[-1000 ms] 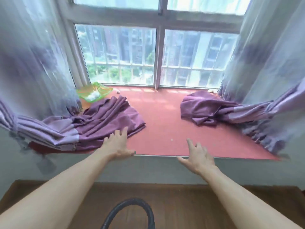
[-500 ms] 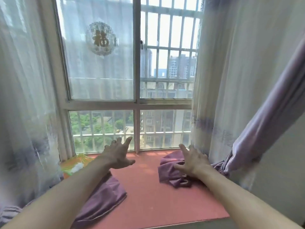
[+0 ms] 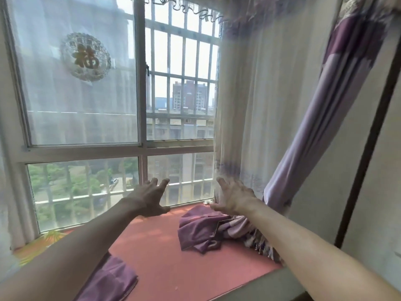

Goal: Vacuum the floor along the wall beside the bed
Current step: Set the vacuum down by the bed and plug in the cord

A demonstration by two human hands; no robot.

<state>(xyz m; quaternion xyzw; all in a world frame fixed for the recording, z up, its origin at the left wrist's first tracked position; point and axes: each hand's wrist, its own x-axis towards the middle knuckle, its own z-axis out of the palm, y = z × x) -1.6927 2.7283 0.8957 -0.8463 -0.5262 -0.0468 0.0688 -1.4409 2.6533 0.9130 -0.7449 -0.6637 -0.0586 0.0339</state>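
Head view: both arms reach forward over a red window ledge [image 3: 165, 261]. The left hand [image 3: 149, 198] and the right hand [image 3: 235, 197] are raised with fingers spread, grasping nothing. A purple cloth heap [image 3: 201, 231] lies on the ledge below the right hand. A pale curtain [image 3: 249, 105] hangs right, beside the barred window [image 3: 180, 101]. The vacuum is out of view.

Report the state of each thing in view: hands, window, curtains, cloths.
Left hand: open, fingers spread, raised over the sill, holding nothing.
Right hand: open, fingers spread, by the sheer curtain; contact unclear.
Window: cannot tell whether open.
Sheer curtain: hanging, drawn to the right.
Purple curtain: pulled aside, slanting, its end heaped on the sill.
Left cloth: lying on the sill.
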